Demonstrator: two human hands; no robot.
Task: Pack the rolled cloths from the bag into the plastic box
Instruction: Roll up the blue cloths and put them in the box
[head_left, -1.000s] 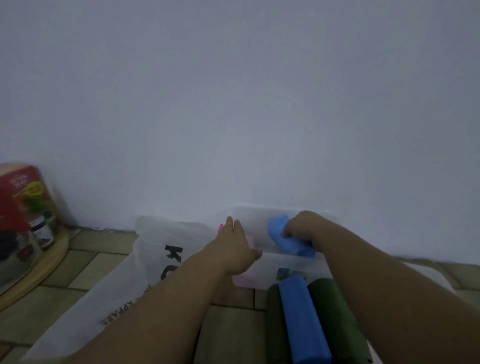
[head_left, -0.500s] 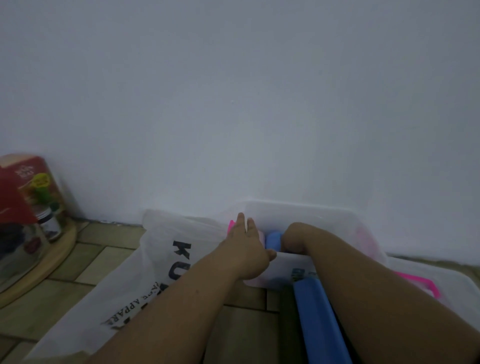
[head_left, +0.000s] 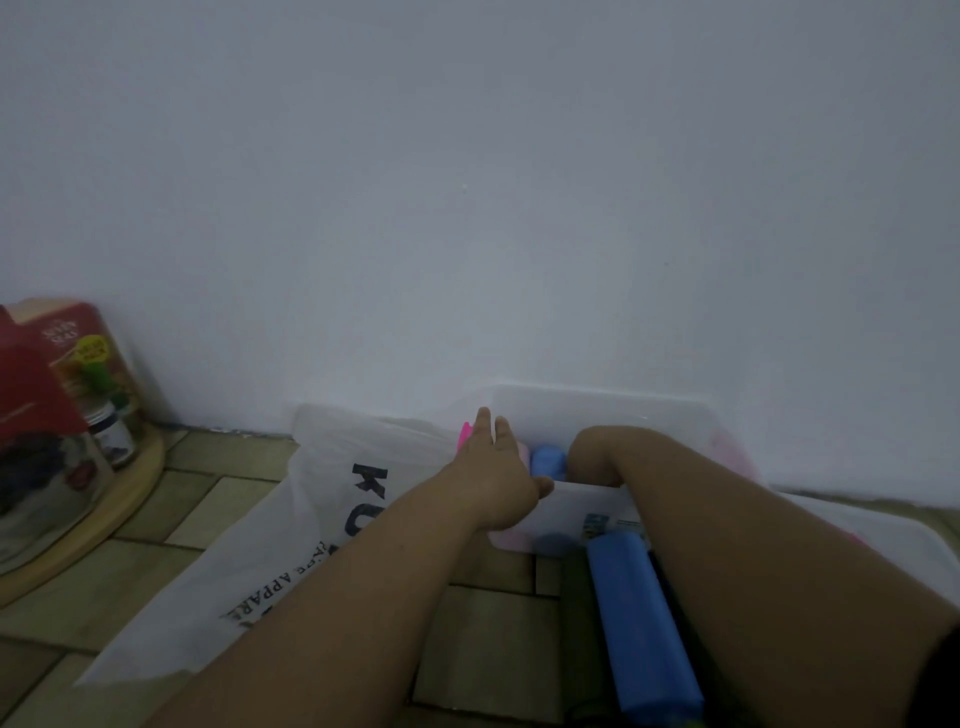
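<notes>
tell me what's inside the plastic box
A blue rolled cloth shows at the near left, with something pale pink beside it. The right hand reaches down inside; its fingers and the floor are hidden by the box's near wall.

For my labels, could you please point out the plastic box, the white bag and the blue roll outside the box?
plastic box (head_left: 597, 415): head view, far wall.
white bag (head_left: 327, 467): head view, left of print.
blue roll (head_left: 644, 623): head view, its middle.
</notes>
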